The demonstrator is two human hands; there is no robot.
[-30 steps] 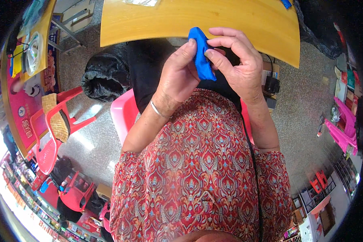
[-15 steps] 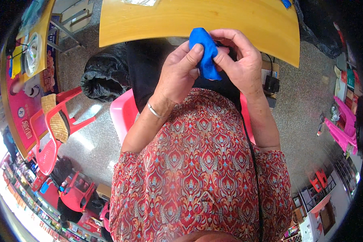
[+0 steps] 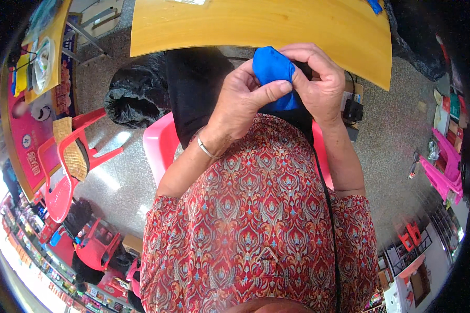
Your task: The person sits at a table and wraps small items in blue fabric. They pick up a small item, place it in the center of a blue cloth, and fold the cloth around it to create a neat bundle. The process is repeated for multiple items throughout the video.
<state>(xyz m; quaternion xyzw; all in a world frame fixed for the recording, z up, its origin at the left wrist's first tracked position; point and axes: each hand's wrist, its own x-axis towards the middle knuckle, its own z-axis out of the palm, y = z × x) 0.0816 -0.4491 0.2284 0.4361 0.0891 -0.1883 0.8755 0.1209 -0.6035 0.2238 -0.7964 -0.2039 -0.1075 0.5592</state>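
Note:
A small piece of bright blue cloth point(image 3: 271, 65) is held between my two hands, above my lap and just off the table's near edge. My left hand point(image 3: 243, 96) is closed on its lower left part, the thumb lying across the front. My right hand point(image 3: 318, 78) pinches the right side between thumb and fingers. Some of the fingers are hidden behind the cloth. A plain bangle point(image 3: 209, 148) circles my left wrist.
Ahead stands a yellow wooden table point(image 3: 256, 26), with a blue scrap point(image 3: 374, 6) at its far right. A black bag point(image 3: 136, 96) sits on the floor to the left, near a red plastic chair point(image 3: 62, 193). Pink stools point(image 3: 444, 167) stand at the right.
Both hands have shifted slightly right and down with the blue cloth. My left thumb has slid across its front, and the cloth's upper part now looks broader and flatter.

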